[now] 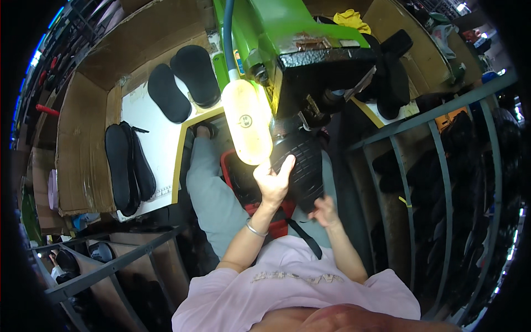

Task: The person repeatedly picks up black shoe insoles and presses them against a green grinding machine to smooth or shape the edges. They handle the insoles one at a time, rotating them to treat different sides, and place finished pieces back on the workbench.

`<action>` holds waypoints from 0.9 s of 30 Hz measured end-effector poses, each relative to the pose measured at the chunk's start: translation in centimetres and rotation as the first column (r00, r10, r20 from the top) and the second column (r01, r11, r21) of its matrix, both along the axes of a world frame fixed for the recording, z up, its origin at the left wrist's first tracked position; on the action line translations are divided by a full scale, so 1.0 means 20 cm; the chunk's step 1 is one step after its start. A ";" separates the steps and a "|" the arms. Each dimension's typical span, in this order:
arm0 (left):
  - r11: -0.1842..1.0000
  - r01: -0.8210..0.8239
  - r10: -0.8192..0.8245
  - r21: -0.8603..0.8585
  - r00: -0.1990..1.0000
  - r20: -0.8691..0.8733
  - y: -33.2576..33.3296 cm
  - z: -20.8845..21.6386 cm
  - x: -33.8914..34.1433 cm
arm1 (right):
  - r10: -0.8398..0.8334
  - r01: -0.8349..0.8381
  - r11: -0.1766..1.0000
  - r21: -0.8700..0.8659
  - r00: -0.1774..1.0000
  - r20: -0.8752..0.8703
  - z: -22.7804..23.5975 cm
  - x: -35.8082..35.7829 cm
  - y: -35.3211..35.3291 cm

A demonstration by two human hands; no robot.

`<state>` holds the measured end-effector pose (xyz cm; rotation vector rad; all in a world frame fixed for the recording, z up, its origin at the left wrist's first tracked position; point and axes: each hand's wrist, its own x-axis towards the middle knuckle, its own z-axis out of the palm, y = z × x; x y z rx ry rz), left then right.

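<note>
My left hand [274, 182], a metal bangle on its wrist, is raised at the bottom end of a bright, pale yellow oval lamp head [246, 122] that hangs from a bendable neck. Its thumb stands up apart from the finger beside it; the lamp hides some fingertips. Behind the thumb lies a dark piece [304, 171] with a grid pattern, whose kind I cannot make out. My right hand [325, 212] is close to the lower right of this piece, over my thigh. Motion smears its fingers, and I cannot see whether anything is in them.
A green machine [326, 33] with a black head stands ahead. On the white tabletop [157, 146] at left lie several black sole-shaped pieces [124, 169], walled by cardboard [86, 127]. More dark pieces [392, 83] lie at right. Metal racks [442, 160] flank me.
</note>
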<state>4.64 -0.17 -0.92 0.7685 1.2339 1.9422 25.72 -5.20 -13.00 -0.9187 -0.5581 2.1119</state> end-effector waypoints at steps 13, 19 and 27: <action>0.987 0.158 -0.163 -0.042 0.966 -0.202 -0.17 0.12 -0.48 | -0.179 0.053 0.885 0.463 0.956 0.233 0.77 -0.16 0.85; 0.989 0.126 -0.117 -0.074 0.986 0.121 -0.38 -0.05 -0.79 | -0.002 -0.079 0.838 0.539 0.989 0.148 0.83 -0.45 0.71; 0.878 0.202 -0.310 -0.435 0.931 -0.192 -0.54 -0.46 -0.69 | -0.137 -0.146 0.739 0.658 0.923 0.359 0.78 -0.63 0.63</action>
